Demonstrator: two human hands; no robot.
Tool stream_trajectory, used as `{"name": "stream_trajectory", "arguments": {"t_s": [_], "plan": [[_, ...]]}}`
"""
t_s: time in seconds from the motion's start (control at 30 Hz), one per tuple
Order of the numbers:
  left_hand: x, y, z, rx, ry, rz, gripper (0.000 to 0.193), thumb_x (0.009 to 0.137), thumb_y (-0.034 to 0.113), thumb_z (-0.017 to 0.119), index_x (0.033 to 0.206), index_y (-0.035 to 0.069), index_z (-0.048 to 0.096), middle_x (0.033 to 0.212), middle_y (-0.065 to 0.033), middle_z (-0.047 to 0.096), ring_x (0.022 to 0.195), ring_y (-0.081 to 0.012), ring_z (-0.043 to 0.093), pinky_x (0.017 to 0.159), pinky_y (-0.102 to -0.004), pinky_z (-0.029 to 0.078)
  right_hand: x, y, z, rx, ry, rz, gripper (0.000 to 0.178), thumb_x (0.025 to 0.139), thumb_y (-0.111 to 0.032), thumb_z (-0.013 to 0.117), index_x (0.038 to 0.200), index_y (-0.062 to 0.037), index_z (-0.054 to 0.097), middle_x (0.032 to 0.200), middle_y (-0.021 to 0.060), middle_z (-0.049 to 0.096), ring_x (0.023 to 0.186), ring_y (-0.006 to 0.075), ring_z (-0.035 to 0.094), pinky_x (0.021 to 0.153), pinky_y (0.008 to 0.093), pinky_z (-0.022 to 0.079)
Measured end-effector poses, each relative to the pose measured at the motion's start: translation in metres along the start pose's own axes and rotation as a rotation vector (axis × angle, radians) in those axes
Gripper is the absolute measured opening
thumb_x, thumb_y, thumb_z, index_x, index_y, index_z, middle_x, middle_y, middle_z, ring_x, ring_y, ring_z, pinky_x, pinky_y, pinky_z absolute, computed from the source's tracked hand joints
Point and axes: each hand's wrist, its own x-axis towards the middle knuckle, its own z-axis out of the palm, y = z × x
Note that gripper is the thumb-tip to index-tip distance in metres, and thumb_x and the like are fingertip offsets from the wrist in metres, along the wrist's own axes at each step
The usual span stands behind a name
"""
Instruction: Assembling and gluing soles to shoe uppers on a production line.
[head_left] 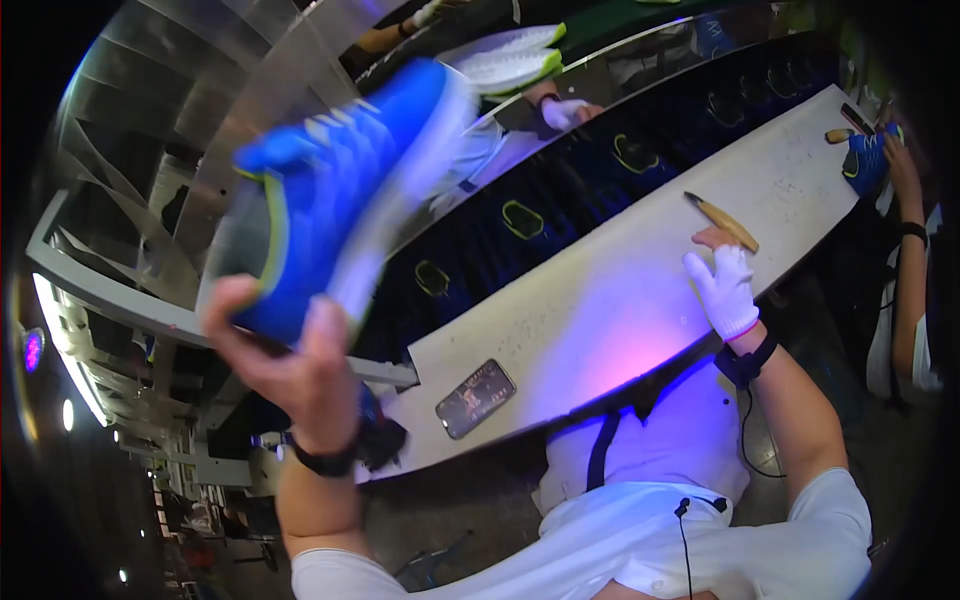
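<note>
My left hand (290, 365), bare, grips a blue shoe (340, 190) by its heel end and holds it up at the left, above the conveyor. The shoe has a white sole, pale laces and a yellow-green collar edge; motion blurs it. My right hand (724, 288), in a white glove with some bare fingertips, is over the pale bench top (560, 320). Its thumb stands apart from the fingers. Just beyond the fingertips is a tan wooden-handled tool (728, 222) with a dark pointed tip; whether they touch it, I cannot tell.
A phone (475, 398) lies on the bench's left part. Behind the bench runs a dark conveyor with several dark shoes (522, 220). A co-worker's hand (898, 160) holds a blue shoe (865, 165) at the far right. Another gloved hand (568, 113) is across the conveyor.
</note>
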Motion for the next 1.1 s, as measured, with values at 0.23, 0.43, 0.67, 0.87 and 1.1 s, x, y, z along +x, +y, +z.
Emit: {"name": "stream_trajectory", "arguments": {"t_s": [0.23,0.43,0.67,0.87,1.1], "plan": [[0.279,-0.12,0.021,0.631,0.051,0.182,0.074,0.094,0.042,0.082,0.151,0.005,0.053,0.148,-0.0285,0.052,0.139,-0.037,0.052,0.117,-0.0434,0.042,-0.008,0.019,0.012,-0.155,0.007,-0.025,0.018,0.086,-0.013,0.076,0.097,-0.0024,0.067,0.107,0.0192,0.069,0.106,0.0395,0.066,0.094,0.0505,0.053],[0.141,-0.119,0.095,0.083,-0.631,-0.054,0.054,0.108,0.017,0.063,0.156,-0.004,0.051,0.166,-0.0173,0.047,0.155,-0.0273,0.042,0.128,-0.0383,0.028,-0.016,0.037,0.029,-0.285,-0.196,-0.151,0.016,0.088,-0.022,0.063,0.09,-0.0073,0.057,0.091,0.0161,0.058,0.092,0.0354,0.06,0.087,0.0485,0.05],[0.091,-0.163,0.072,0.254,-0.808,-0.389,0.048,0.113,0.028,0.057,0.142,-0.01,0.063,0.142,-0.0277,0.067,0.131,-0.0358,0.065,0.112,-0.0404,0.049,0.003,0.0,0.008,-0.25,-0.166,-0.016,0.026,0.094,-0.033,0.07,0.091,-0.0079,0.066,0.099,0.0102,0.066,0.097,0.0308,0.066,0.086,0.0441,0.054],[0.1,-0.115,0.131,0.068,-0.829,-0.597,0.043,0.108,0.016,0.065,0.139,-0.013,0.063,0.136,-0.0243,0.072,0.119,-0.0295,0.069,0.105,-0.0376,0.053,-0.01,-0.007,-0.006,-0.227,-0.221,0.043,0.035,0.094,-0.039,0.071,0.095,-0.004,0.071,0.104,0.0135,0.067,0.102,0.0307,0.066,0.09,0.0429,0.053],[0.114,-0.304,0.162,-0.3,-0.88,-0.368,0.018,0.109,0.014,0.063,0.12,0.002,0.071,0.088,0.0017,0.063,0.069,-0.0043,0.055,0.06,-0.0196,0.046,0.003,-0.036,0.02,-0.315,-0.483,0.006,0.03,0.094,-0.029,0.063,0.09,0.0002,0.07,0.095,0.0215,0.068,0.092,0.0334,0.068,0.084,0.0479,0.055]]}}
